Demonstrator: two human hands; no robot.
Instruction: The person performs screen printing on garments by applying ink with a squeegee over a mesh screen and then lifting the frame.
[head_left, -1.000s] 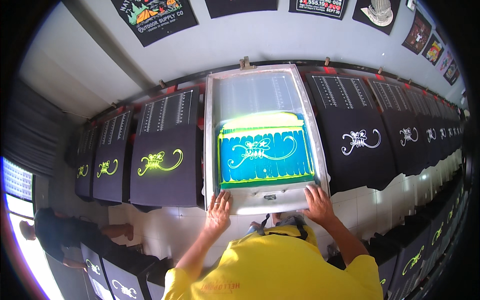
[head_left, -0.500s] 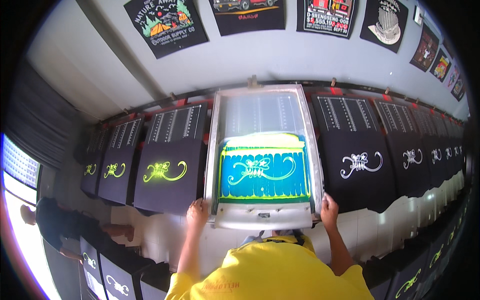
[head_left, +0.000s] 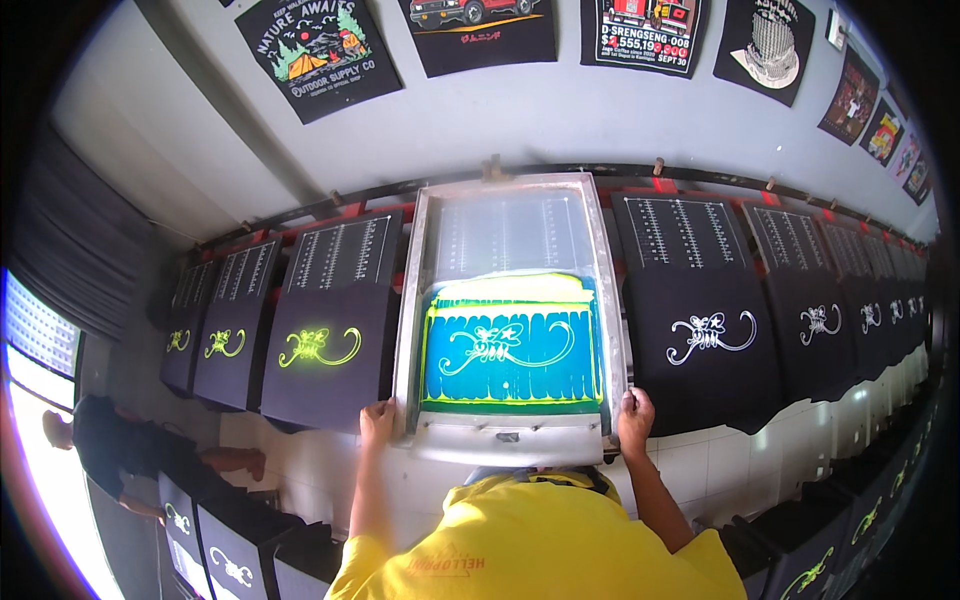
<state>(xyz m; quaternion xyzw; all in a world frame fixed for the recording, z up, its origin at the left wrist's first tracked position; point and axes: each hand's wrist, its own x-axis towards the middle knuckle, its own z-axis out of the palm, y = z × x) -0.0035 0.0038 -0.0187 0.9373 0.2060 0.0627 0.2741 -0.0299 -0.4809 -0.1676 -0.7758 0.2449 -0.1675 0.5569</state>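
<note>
A screen-printing frame [head_left: 610, 300] with pale metal sides lies in front of me. Its blue-green mesh carries a curling insect-like design [head_left: 507, 345]. Bright yellow-green ink [head_left: 512, 291] forms a thick band across the mesh above that design. My left hand [head_left: 377, 424] is closed at the frame's near left corner. At the near right corner, my right hand [head_left: 634, 420] is closed round the edge, thumb uppermost. What lies beneath the frame is mostly hidden, though pale ruled lines show through its far part.
Black shirts with yellow-green prints [head_left: 320, 347] lie on boards to the left. Those on the right bear white prints [head_left: 712, 338]. A dark rail [head_left: 700, 182] runs behind the boards. More printed shirts [head_left: 232, 565] are behind me. Another person [head_left: 125, 440] stands at far left.
The frame and both hands sit slightly farther left and lower in the picture. Part of that comes from the whole view shifting. Both hands stay at the frame's near corners.
</note>
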